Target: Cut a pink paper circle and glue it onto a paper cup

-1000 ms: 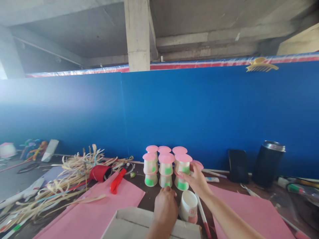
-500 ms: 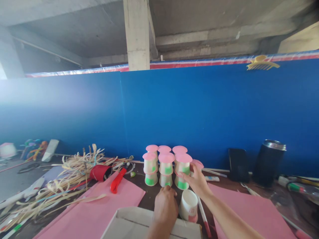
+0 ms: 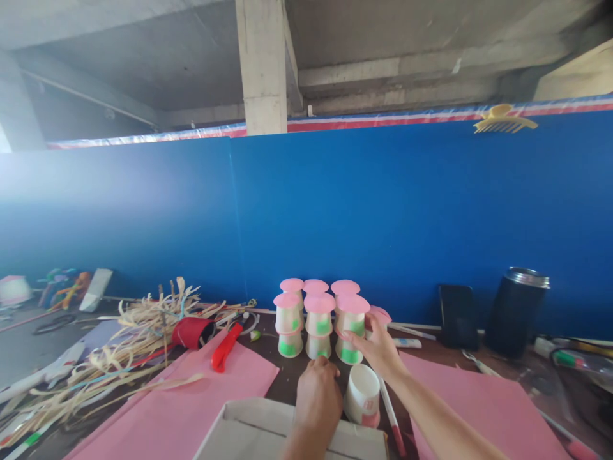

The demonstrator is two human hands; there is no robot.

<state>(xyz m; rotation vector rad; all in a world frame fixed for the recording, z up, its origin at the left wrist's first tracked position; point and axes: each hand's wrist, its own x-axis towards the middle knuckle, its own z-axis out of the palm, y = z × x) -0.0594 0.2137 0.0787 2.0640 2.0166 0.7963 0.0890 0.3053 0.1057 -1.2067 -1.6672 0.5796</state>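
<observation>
Several white paper cups with green bands and pink round lids (image 3: 319,322) stand stacked in twos near the blue partition. My right hand (image 3: 379,348) reaches to the front right stack (image 3: 351,326), thumb and fingers closed around its side. My left hand (image 3: 317,395) rests on the dark table just in front of the stacks, knuckles up and fingers curled under; what they hold is hidden. Between my hands stands a loose white cup with red print (image 3: 363,396). Another pink lid (image 3: 382,313) peeks out behind my right hand.
An open cardboard box (image 3: 249,429) sits at the near edge. Pink paper sheets (image 3: 191,409) (image 3: 483,406) lie on both sides. A red cutter (image 3: 225,348), a red cup (image 3: 192,332) and straw strips (image 3: 119,351) are at the left. A pen (image 3: 391,418), a black phone (image 3: 457,318) and a dark tumbler (image 3: 516,313) are at the right.
</observation>
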